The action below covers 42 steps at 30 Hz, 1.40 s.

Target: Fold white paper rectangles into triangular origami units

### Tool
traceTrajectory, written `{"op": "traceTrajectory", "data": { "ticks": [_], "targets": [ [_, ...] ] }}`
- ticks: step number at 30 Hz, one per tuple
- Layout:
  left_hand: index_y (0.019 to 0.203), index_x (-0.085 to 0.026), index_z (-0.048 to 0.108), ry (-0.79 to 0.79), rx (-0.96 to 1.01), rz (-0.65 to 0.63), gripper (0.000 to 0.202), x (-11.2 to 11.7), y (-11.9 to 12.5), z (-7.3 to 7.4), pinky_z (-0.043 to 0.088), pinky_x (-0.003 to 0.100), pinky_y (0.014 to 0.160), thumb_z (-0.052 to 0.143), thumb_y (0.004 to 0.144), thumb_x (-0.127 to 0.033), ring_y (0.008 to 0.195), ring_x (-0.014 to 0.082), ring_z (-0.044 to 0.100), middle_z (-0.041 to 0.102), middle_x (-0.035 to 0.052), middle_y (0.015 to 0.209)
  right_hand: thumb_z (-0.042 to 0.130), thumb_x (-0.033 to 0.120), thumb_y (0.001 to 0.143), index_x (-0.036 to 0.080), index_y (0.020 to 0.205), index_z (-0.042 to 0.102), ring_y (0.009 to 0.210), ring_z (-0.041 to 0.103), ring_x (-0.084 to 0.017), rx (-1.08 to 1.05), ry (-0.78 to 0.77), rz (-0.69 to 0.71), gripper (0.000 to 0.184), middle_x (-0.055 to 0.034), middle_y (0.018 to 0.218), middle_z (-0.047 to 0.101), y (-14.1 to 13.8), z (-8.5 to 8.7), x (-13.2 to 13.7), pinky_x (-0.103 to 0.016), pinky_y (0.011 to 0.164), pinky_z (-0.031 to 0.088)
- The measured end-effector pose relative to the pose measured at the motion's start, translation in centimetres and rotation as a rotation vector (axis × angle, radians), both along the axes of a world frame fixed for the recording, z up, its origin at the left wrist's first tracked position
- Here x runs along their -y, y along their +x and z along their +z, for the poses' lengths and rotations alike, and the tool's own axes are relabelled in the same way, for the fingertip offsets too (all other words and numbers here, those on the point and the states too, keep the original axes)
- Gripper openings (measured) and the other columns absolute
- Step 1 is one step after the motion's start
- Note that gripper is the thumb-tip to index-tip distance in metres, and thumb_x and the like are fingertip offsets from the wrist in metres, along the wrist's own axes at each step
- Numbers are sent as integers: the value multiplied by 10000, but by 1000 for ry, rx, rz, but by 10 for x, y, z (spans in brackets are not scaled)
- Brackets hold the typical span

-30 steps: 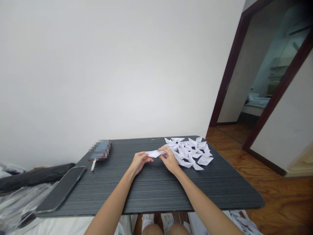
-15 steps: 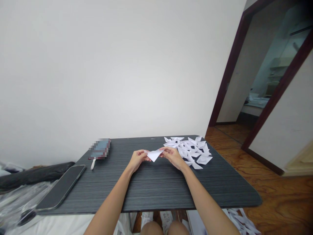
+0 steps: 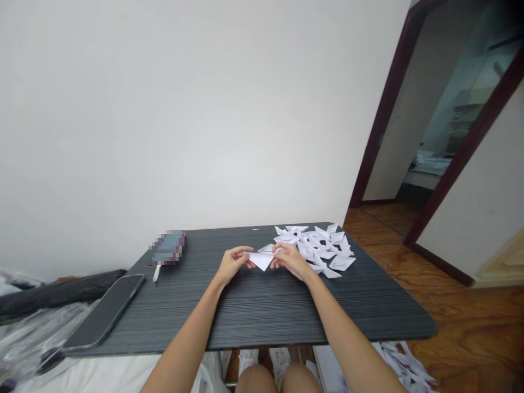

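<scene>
Between my hands, just above the dark table (image 3: 270,322), is a folded piece of white paper (image 3: 261,260) with a triangular flap pointing toward me. My left hand (image 3: 233,263) pinches its left corner between thumb and fingers. At the right corner, my right hand (image 3: 290,260) grips the paper the same way, its fingertips partly hiding that end. A second white layer shows behind the front flap. Just right of my right hand lies a pile of folded white paper boats (image 3: 323,254) on the table.
A phone (image 3: 106,311) lies at the table's left edge. Behind it is a pixelated object (image 3: 167,248) with a white strap. A black roll (image 3: 61,295) and clear plastic lie to the left. More folded paper (image 3: 405,365) is below the table at right. A doorway stands beyond.
The folded paper has opened a little, so a back layer now shows behind the front flap. My right fingers have shifted their hold on its right end.
</scene>
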<state>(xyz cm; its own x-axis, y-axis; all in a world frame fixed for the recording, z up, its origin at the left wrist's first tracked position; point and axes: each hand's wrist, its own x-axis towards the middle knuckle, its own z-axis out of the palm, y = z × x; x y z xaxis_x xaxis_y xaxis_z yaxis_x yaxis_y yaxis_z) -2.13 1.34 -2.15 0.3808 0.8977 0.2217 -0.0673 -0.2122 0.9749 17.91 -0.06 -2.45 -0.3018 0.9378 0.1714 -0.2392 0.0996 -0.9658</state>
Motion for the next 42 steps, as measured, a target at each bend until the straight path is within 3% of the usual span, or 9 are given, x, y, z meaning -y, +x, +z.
{"op": "traceTrajectory", "data": {
  "ticks": [5,17,24,26,29,32,36,42],
  "targets": [
    [901,-55,590,32,-56,-62,294,1,0,0,467,265,595,552,708,-273,592,153,600,650,94,658,520,185,647,169,717,482,463,520,-87,-35,-8,-85,82,33,505,536,-1,-2,-4,-156,383,299],
    [1079,-51,519,-30,-50,-61,451,6,2,6,460,264,602,574,690,-272,577,141,590,660,93,669,501,240,665,123,881,523,346,454,-68,-14,21,-135,247,42,421,512,-4,-3,-7,-164,337,250],
    [857,-77,519,-51,66,-39,278,4,3,3,445,240,477,590,681,-280,479,144,583,620,49,580,513,200,655,129,783,544,257,389,-54,-67,-44,-115,149,63,321,463,-7,0,-3,-156,291,174],
    [817,-100,484,-63,120,-20,250,4,3,2,442,234,467,596,677,-275,465,142,583,612,32,570,545,207,657,127,765,558,330,470,-64,-140,-56,-104,135,29,390,535,-7,2,-2,-154,323,265],
    [792,-106,466,-106,200,31,251,4,3,4,472,261,550,610,664,-268,538,163,614,629,49,621,602,230,643,126,820,585,653,613,-130,-248,-69,-58,207,-52,677,653,-7,6,1,-193,520,434],
    [799,-100,475,-138,279,67,266,5,2,7,477,295,670,622,651,-264,656,192,632,642,75,694,636,238,625,130,855,592,844,597,-174,-263,-62,-25,257,-82,839,653,-8,7,2,-237,655,453],
    [807,-98,486,-117,270,65,289,6,3,8,471,304,713,634,639,-281,714,198,627,642,82,735,631,301,631,121,808,593,686,621,-174,-166,-22,-116,255,-83,742,656,-11,1,-1,-219,501,417],
    [776,-116,500,52,113,196,266,3,7,4,439,208,460,597,661,-336,556,128,575,587,21,619,560,391,677,129,626,599,423,486,-86,72,112,-306,269,-32,534,600,-11,-5,-7,-203,389,329]
  ]
}}
